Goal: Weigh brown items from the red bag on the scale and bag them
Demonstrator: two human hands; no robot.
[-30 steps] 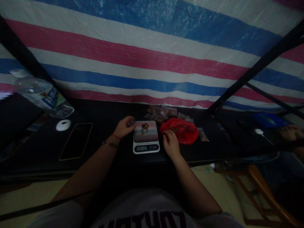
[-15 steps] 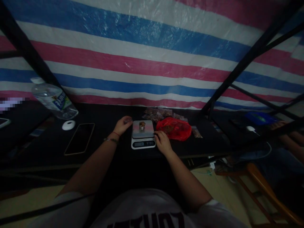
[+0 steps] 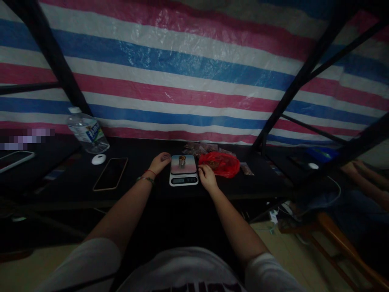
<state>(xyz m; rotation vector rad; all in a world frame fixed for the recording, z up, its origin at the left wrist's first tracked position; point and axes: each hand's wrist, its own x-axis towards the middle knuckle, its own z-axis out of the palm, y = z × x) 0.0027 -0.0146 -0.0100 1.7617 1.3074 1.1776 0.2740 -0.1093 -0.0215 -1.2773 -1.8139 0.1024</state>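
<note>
A white digital kitchen scale [image 3: 183, 179] stands before me on the black table. On its plate sits a small metal cup [image 3: 182, 163] filled with brownish bits. My left hand [image 3: 160, 163] is closed at the scale's left side, its fingertips around what looks like a small clear plastic bag [image 3: 165, 156], dim and partly hidden. Beside the scale's right edge rests my right hand [image 3: 207, 177], fingers loosely stretched and holding nothing that I can see. Right behind it lies a red plastic bag [image 3: 229, 165] with brownish contents.
Several filled zip bags [image 3: 200, 148] lie behind the red bag, and a single one [image 3: 246, 168] to its right. Leftward are a phone [image 3: 111, 174], a white oval object [image 3: 99, 159] and a clear bottle [image 3: 88, 132]. Another person's hands [image 3: 352, 167] show at far right.
The camera view has shifted, so the table things appear moved slightly. Both hands stay beside the scale, and the cup remains on its plate.
</note>
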